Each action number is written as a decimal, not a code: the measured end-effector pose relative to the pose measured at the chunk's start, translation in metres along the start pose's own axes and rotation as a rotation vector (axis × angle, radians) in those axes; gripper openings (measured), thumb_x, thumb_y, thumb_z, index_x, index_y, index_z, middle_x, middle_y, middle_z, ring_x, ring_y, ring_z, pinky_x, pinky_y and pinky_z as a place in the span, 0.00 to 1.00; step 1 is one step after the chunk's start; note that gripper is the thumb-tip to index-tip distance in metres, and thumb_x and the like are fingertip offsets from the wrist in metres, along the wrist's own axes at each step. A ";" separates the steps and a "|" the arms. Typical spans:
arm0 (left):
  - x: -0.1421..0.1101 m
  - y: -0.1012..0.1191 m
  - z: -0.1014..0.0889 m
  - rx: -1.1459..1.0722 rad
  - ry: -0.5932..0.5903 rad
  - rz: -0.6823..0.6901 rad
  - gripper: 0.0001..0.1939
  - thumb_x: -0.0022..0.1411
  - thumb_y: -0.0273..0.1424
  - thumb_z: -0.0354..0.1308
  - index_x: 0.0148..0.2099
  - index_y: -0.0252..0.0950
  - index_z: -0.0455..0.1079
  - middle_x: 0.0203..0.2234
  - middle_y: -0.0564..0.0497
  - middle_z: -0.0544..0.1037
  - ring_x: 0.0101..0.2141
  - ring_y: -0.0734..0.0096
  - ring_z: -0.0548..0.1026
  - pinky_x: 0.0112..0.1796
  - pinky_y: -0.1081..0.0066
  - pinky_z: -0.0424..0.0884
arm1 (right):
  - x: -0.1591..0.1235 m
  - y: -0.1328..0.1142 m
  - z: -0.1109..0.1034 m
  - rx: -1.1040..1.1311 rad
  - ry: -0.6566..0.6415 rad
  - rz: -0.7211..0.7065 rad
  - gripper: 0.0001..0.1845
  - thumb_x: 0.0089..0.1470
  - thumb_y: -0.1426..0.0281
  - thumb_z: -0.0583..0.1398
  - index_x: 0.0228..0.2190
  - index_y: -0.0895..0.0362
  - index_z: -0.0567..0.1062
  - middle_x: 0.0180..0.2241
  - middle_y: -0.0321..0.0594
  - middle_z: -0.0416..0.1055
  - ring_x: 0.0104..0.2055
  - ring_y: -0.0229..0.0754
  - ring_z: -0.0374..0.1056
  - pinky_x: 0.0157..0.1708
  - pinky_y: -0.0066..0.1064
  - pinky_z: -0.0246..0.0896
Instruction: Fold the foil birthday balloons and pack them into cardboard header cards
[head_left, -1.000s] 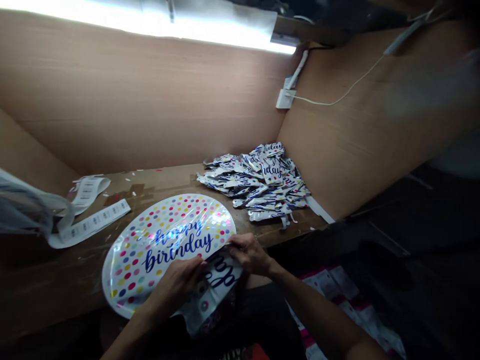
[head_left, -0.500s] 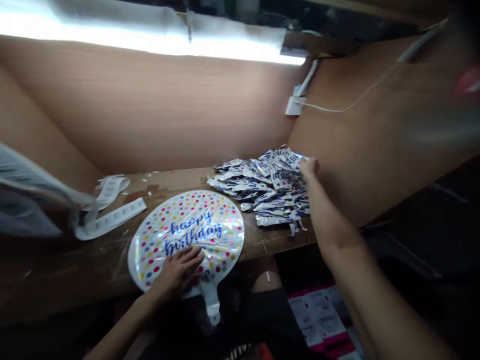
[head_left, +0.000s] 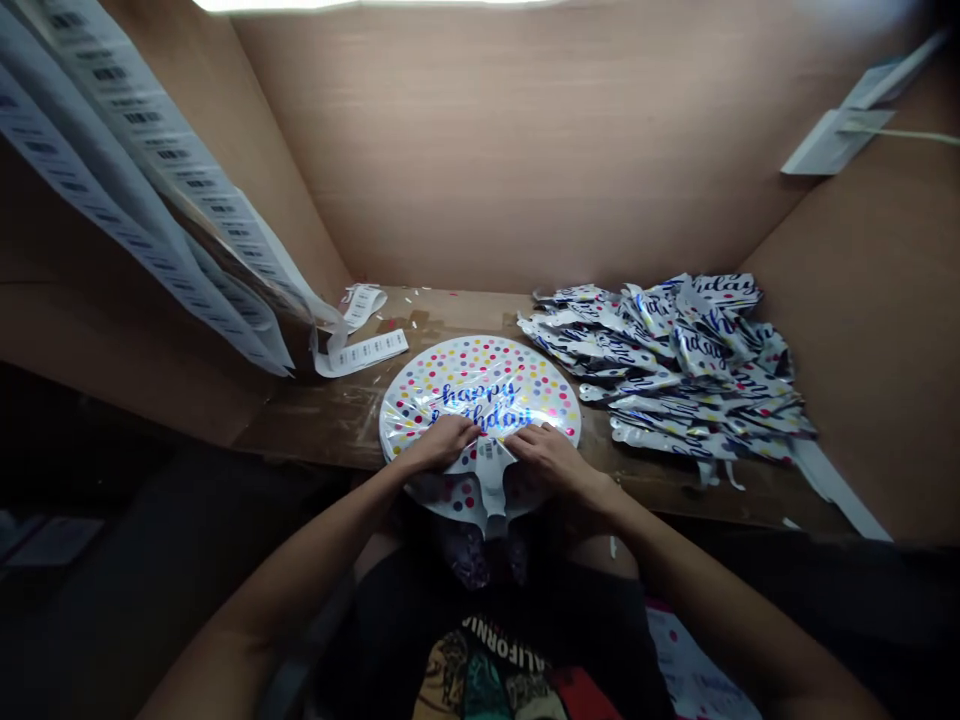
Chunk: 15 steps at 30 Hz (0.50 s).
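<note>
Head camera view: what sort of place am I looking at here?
Most likely a small packing workstation: a heap of flat foil "happy birthday" balloons lies on a worn wooden bench, beside hanging strips of barcode labels.

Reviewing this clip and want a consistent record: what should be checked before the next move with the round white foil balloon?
1. Both hands on the round white foil balloon with coloured dots: ok. The left hand and right hand rest near its lower edge.
2. White foil neck uncovered: ok, it lies between the hands.
3. Balloon fully on the worn wooden bench: not ok, its lower edge overhangs the front.
4. Foil smooth: cannot tell, glare hides it.
5. Silver pile of flat foil balloons apart from the balloon: ok.
6. White barcode label strip apart from the balloon: ok.
</note>
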<state>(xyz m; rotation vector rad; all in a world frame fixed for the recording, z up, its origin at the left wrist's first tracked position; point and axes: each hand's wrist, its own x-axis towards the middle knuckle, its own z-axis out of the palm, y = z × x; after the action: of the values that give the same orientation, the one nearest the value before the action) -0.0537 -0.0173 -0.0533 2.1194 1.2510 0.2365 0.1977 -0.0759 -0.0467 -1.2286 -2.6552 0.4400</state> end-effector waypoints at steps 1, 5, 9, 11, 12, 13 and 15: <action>-0.001 0.002 -0.008 -0.005 0.009 0.000 0.24 0.73 0.40 0.46 0.29 0.36 0.72 0.24 0.49 0.75 0.28 0.65 0.71 0.34 0.68 0.64 | 0.005 0.003 -0.006 0.065 -0.008 0.031 0.13 0.58 0.75 0.58 0.44 0.58 0.79 0.39 0.45 0.77 0.42 0.47 0.70 0.47 0.36 0.61; -0.033 0.024 -0.039 0.050 0.204 0.152 0.25 0.65 0.47 0.61 0.56 0.36 0.73 0.51 0.42 0.80 0.49 0.53 0.76 0.51 0.60 0.69 | 0.029 0.030 -0.045 0.476 -0.293 0.048 0.10 0.55 0.76 0.56 0.28 0.57 0.77 0.25 0.31 0.72 0.27 0.36 0.64 0.30 0.24 0.56; -0.067 0.051 -0.038 0.265 0.387 0.426 0.25 0.65 0.45 0.64 0.60 0.40 0.71 0.62 0.41 0.72 0.62 0.47 0.68 0.63 0.49 0.61 | 0.083 0.060 -0.077 0.539 -0.378 0.213 0.09 0.46 0.75 0.63 0.18 0.60 0.72 0.16 0.24 0.62 0.20 0.31 0.56 0.23 0.22 0.50; -0.059 0.052 -0.027 0.307 0.371 0.497 0.14 0.72 0.36 0.55 0.56 0.41 0.73 0.59 0.43 0.76 0.60 0.54 0.71 0.61 0.53 0.64 | 0.119 0.069 -0.085 0.484 -0.210 0.301 0.17 0.52 0.74 0.60 0.15 0.59 0.66 0.13 0.22 0.55 0.19 0.28 0.50 0.24 0.21 0.47; -0.048 0.048 -0.023 0.322 0.351 0.485 0.14 0.74 0.32 0.51 0.56 0.41 0.73 0.57 0.43 0.77 0.58 0.57 0.73 0.60 0.55 0.66 | 0.137 0.072 -0.088 0.457 -0.145 0.323 0.19 0.55 0.74 0.58 0.14 0.59 0.64 0.13 0.22 0.52 0.20 0.28 0.48 0.24 0.21 0.46; -0.035 0.041 -0.020 0.337 0.347 0.429 0.15 0.74 0.32 0.51 0.58 0.40 0.72 0.57 0.43 0.77 0.57 0.57 0.74 0.59 0.56 0.68 | 0.152 0.074 -0.090 0.434 -0.096 0.343 0.21 0.58 0.74 0.56 0.14 0.58 0.63 0.13 0.22 0.50 0.20 0.27 0.47 0.25 0.21 0.46; -0.007 0.021 -0.022 0.393 0.379 0.229 0.19 0.72 0.35 0.55 0.62 0.39 0.69 0.63 0.41 0.72 0.62 0.53 0.70 0.62 0.53 0.64 | 0.173 0.076 -0.097 0.399 -0.040 0.366 0.23 0.61 0.72 0.56 0.14 0.58 0.63 0.14 0.21 0.50 0.20 0.27 0.48 0.25 0.21 0.46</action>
<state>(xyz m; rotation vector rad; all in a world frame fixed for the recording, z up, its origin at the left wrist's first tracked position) -0.0524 -0.0204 -0.0226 2.6517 1.3477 0.5517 0.1685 0.1216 0.0255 -1.5701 -2.2110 1.0004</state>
